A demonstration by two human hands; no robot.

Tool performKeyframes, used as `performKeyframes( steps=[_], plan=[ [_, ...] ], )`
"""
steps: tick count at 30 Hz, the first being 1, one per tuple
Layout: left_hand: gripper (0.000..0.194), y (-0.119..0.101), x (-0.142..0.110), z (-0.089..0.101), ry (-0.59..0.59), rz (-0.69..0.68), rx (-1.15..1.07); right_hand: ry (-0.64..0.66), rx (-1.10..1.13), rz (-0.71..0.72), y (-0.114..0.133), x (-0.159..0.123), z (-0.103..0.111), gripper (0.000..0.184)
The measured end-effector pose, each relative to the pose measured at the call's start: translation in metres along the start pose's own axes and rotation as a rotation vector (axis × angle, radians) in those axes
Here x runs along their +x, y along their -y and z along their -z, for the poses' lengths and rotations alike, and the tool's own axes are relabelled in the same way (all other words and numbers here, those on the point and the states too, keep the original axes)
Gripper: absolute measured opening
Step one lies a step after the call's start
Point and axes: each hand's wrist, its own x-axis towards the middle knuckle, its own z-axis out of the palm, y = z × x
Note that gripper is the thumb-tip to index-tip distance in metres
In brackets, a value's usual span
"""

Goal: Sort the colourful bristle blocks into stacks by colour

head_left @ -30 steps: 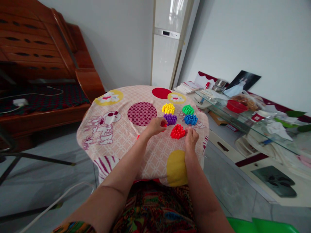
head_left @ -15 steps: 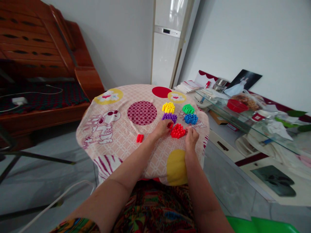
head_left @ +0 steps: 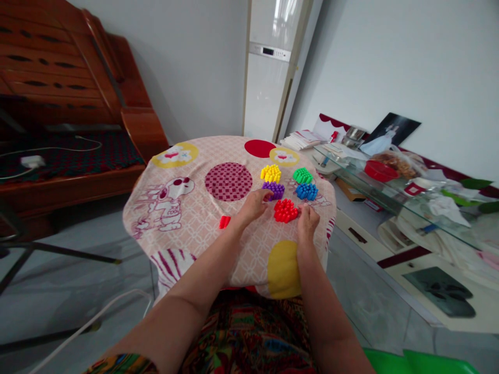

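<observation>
Small peg-like plastic pieces stand in tight clusters by colour on the right half of the cloth-covered table (head_left: 191, 208). My left hand (head_left: 255, 203) is open, thumb and fingers apart, left of the red cluster (head_left: 286, 210) and close below the purple cluster (head_left: 274, 190). At the red cluster's right edge is my right hand (head_left: 309, 219), its fingers curled; what they hold, if anything, is hidden. Farther back are the yellow cluster (head_left: 271, 173), green cluster (head_left: 303, 175) and blue cluster (head_left: 306, 191). A few red pieces (head_left: 224, 222) lie apart, partly behind my left wrist.
To the right stands a glass-topped cabinet (head_left: 339, 162) with papers, a red bowl (head_left: 380, 170) and a photo (head_left: 393, 130). A wooden bench (head_left: 78, 182) is at the left. A tall white appliance (head_left: 267, 88) stands behind the table.
My left hand has drawn back leftward from the red cluster, and its fingers have spread. My right hand has stayed by the cluster's right edge.
</observation>
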Motion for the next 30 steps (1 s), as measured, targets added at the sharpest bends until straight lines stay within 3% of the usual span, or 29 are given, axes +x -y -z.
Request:
performKeyframes(
  steps=[6,10,14,19,23,27,30],
  plan=[
    [0.018,0.024,-0.024,0.083,0.119,0.198,0.317,0.003,-0.03,0.012,-0.003,0.002,-0.001,0.047],
    [0.013,0.035,-0.046,0.108,0.252,0.263,0.406,-0.01,-0.035,0.025,-0.002,0.001,-0.001,0.049],
    [0.014,0.038,-0.062,0.1,0.334,0.278,0.358,-0.002,-0.031,0.029,0.0,0.0,0.0,0.049],
    [0.029,0.027,-0.063,0.083,0.256,0.221,0.408,0.0,-0.03,0.016,0.002,-0.001,0.0,0.049],
    [0.039,0.014,-0.051,0.056,0.142,0.119,0.364,0.004,-0.034,0.013,0.003,-0.001,0.0,0.049],
    [0.035,0.013,-0.042,0.031,0.128,0.089,0.353,0.006,-0.014,0.002,0.003,0.0,0.0,0.05],
    [0.027,0.019,-0.043,0.028,0.131,0.109,0.405,0.003,-0.006,-0.011,0.002,0.001,-0.001,0.05]
  ],
)
